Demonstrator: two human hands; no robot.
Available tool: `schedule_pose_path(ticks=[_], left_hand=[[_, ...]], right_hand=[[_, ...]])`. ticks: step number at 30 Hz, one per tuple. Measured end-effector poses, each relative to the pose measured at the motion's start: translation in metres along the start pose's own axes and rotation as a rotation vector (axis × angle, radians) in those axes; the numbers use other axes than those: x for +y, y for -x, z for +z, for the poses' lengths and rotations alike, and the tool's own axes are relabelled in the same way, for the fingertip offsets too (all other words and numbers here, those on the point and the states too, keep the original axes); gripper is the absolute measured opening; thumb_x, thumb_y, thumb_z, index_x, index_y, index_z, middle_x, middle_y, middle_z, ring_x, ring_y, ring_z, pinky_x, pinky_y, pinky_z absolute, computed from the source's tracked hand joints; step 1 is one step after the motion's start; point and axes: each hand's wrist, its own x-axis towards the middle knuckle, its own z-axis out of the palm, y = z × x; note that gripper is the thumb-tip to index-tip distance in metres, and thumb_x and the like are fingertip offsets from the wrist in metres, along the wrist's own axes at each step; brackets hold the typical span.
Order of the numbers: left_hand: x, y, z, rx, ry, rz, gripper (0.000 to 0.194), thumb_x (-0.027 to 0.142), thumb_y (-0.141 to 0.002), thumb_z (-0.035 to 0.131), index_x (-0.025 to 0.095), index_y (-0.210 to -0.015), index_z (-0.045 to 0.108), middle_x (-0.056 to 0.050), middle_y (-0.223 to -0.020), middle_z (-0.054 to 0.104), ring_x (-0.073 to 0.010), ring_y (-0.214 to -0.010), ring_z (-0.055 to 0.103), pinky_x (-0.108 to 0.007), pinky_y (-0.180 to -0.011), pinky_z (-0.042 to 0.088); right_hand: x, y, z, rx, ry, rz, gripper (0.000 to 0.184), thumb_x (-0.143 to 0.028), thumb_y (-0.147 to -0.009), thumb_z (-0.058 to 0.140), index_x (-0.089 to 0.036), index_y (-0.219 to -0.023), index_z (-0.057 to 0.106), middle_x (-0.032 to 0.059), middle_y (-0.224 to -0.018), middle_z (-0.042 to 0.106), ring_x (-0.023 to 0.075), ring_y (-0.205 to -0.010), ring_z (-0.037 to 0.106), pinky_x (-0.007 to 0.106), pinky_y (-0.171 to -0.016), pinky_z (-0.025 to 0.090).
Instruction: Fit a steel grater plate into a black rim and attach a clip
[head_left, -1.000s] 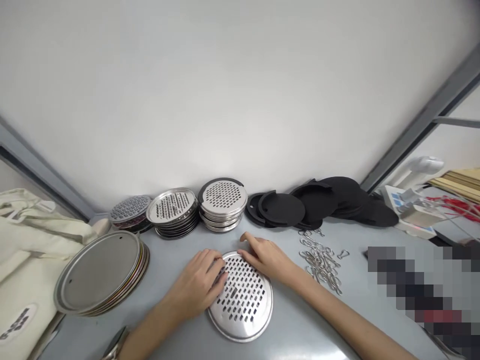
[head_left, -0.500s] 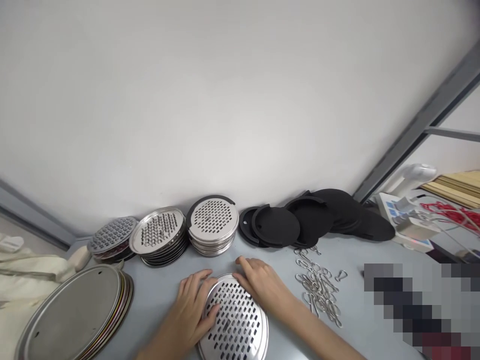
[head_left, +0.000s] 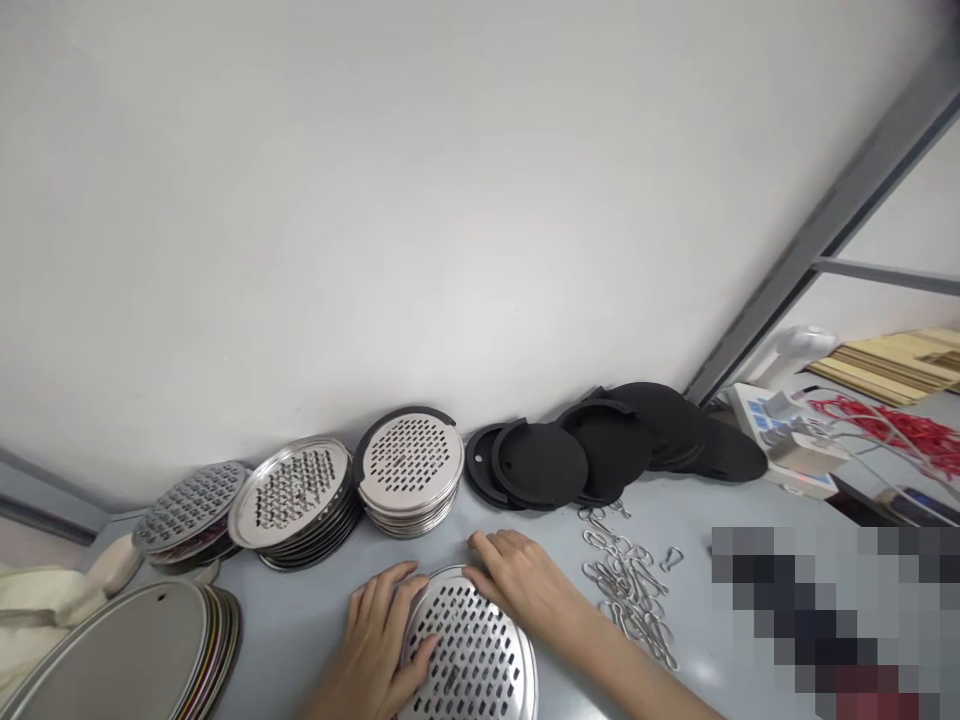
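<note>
A round perforated metal disc (head_left: 469, 655) lies flat on the grey table at the bottom centre. My left hand (head_left: 375, 640) rests on its left rim with fingers spread over the edge and the thumb on top. From the right, my right hand (head_left: 521, 585) lies on the disc's upper right rim, fingers stretched out flat. Neither hand lifts the disc.
Three stacks of perforated discs (head_left: 409, 465) (head_left: 292, 495) (head_left: 191, 505) line the wall. Black round pads (head_left: 540, 462) lie to their right. A pile of metal clips (head_left: 626, 585) is beside my right hand. Plain trays (head_left: 127, 655) are stacked at bottom left, a power strip (head_left: 787, 440) at right.
The view has tilted up and swung left, so everything sits lower in the frame. My left hand slid from on top of the disc to its left rim.
</note>
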Motion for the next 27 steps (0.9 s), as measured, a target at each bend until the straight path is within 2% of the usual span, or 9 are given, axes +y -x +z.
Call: schedule_pose_path(ticks=[4,7,12,15,18,20,22,25,27], left_hand=[[-0.002,0.001,0.004,0.053,-0.002,-0.027,0.039,0.031,-0.084,0.052,0.024,-0.122,0.05,-0.01,-0.121,0.055,-0.026,-0.107,0.053,-0.039,-0.088,0.044],[-0.005,0.0,-0.005,-0.009,-0.039,0.029,0.043,0.037,-0.083,0.054,0.025,-0.125,0.049,-0.009,-0.122,0.055,-0.0255,-0.107,0.054,-0.038,-0.088,0.045],[-0.011,0.003,-0.01,-0.023,-0.063,0.023,0.036,0.037,-0.085,0.052,0.024,-0.118,0.053,-0.01,-0.121,0.056,-0.0252,-0.109,0.053,-0.038,-0.089,0.044],[-0.013,0.006,-0.003,0.058,-0.074,0.04,0.04,0.04,-0.081,0.057,0.021,-0.116,0.054,-0.01,-0.114,0.058,-0.0255,-0.103,0.056,-0.037,-0.086,0.045],[-0.01,0.006,0.0,0.066,-0.052,0.043,0.04,0.04,-0.078,0.06,0.021,-0.113,0.055,-0.01,-0.112,0.059,-0.0255,-0.102,0.056,-0.037,-0.085,0.046],[-0.004,0.004,-0.005,0.02,-0.018,-0.014,0.04,0.038,-0.076,0.062,0.022,-0.112,0.055,-0.009,-0.108,0.06,-0.0255,-0.099,0.057,-0.037,-0.082,0.047],[0.003,0.002,-0.012,-0.039,0.047,-0.08,0.032,0.035,-0.077,0.061,0.022,-0.106,0.056,-0.007,-0.099,0.062,-0.0239,-0.09,0.06,-0.036,-0.079,0.049],[0.011,0.001,-0.023,-0.15,0.226,-0.212,0.021,0.028,-0.085,0.05,0.023,-0.106,0.052,-0.005,-0.098,0.06,-0.0174,-0.078,0.062,-0.028,-0.069,0.051],[0.013,0.001,-0.027,-0.216,0.337,-0.264,0.021,0.03,-0.089,0.046,0.025,-0.108,0.051,-0.004,-0.1,0.059,-0.0157,-0.079,0.061,-0.026,-0.071,0.051]], right_hand=[[0.004,0.001,0.0,0.013,0.015,-0.002,0.021,-0.037,-0.087,0.058,-0.018,-0.09,0.05,0.0047,-0.074,0.063,0.0226,-0.068,0.062,0.03,-0.058,0.041],[0.003,0.003,0.001,0.004,0.004,-0.007,0.019,-0.034,-0.088,0.057,-0.017,-0.09,0.05,0.0044,-0.074,0.063,0.0221,-0.067,0.062,0.029,-0.056,0.041],[0.004,0.003,-0.006,-0.022,-0.038,-0.007,0.021,-0.037,-0.088,0.057,-0.017,-0.092,0.052,0.0056,-0.076,0.064,0.0227,-0.072,0.062,0.03,-0.06,0.045],[0.011,0.001,-0.014,0.041,-0.076,0.017,0.015,-0.033,-0.092,0.05,-0.018,-0.093,0.052,0.0061,-0.085,0.063,0.0209,-0.079,0.062,0.03,-0.067,0.048],[0.023,0.001,-0.022,0.148,-0.063,0.056,0.015,-0.032,-0.094,0.043,-0.02,-0.097,0.051,0.0063,-0.09,0.057,0.0186,-0.076,0.061,0.028,-0.064,0.048],[0.032,0.002,-0.027,0.209,-0.042,0.109,0.016,-0.031,-0.094,0.04,-0.02,-0.101,0.05,0.0069,-0.095,0.054,0.0188,-0.079,0.061,0.028,-0.065,0.048],[0.039,0.002,-0.03,0.259,0.007,0.206,0.018,-0.032,-0.093,0.04,-0.019,-0.104,0.048,0.0079,-0.098,0.052,0.0181,-0.074,0.06,0.028,-0.059,0.048],[0.047,0.003,-0.029,0.253,0.074,0.289,0.019,-0.034,-0.092,0.043,-0.018,-0.103,0.047,0.0077,-0.098,0.051,0.0165,-0.064,0.059,0.026,-0.048,0.043],[0.051,0.004,-0.026,0.244,0.112,0.282,0.016,-0.032,-0.091,0.043,-0.019,-0.1,0.048,0.0064,-0.095,0.051,0.0153,-0.061,0.057,0.026,-0.049,0.042]])
